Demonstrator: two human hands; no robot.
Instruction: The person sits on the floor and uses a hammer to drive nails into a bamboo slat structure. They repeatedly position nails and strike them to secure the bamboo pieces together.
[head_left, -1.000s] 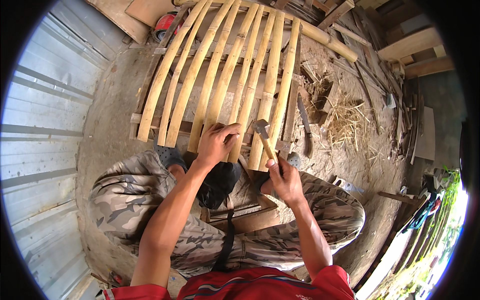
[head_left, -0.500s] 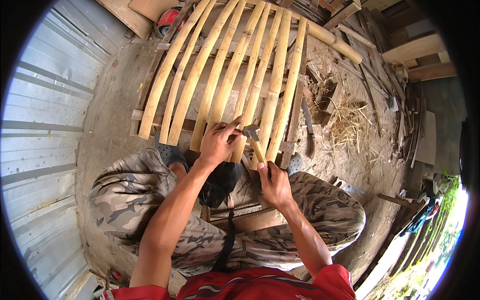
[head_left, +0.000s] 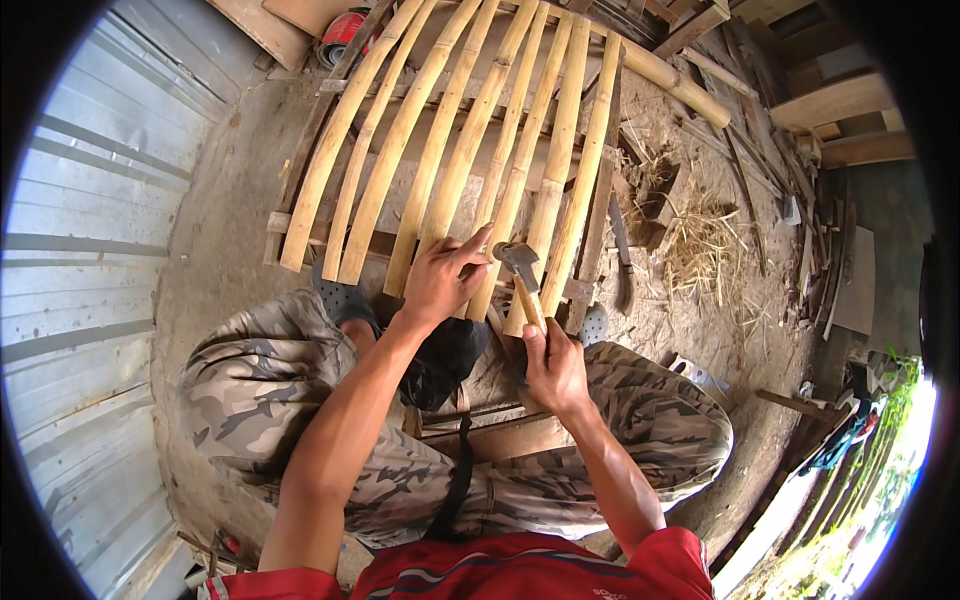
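Since the earlier frame, my right hand (head_left: 553, 365) has brought the small hammer with a pale wooden handle and dark metal head (head_left: 520, 275) down, so its head is now just beside the fingertips of my left hand (head_left: 440, 280).

I see my right hand closed tightly around the lower part of the handle, and the hammer stands almost upright. My left hand rests on the near ends of the long yellow split bamboo slats (head_left: 480, 150), with thumb and forefinger pinched together next to the hammer head; what they pinch is too small for me to tell.

These slats lie side by side on the bare earth floor (head_left: 220, 250) and fan out toward its far edge, crossing a dark wooden crosspiece (head_left: 290, 222) near their close ends. I am sitting with legs in camouflage trousers (head_left: 260, 390) spread on both sides of a wooden block (head_left: 500, 435). At the left edge of the floor stands a grey corrugated metal wall (head_left: 90, 260). On the right side are dry straw and shavings (head_left: 710, 250).
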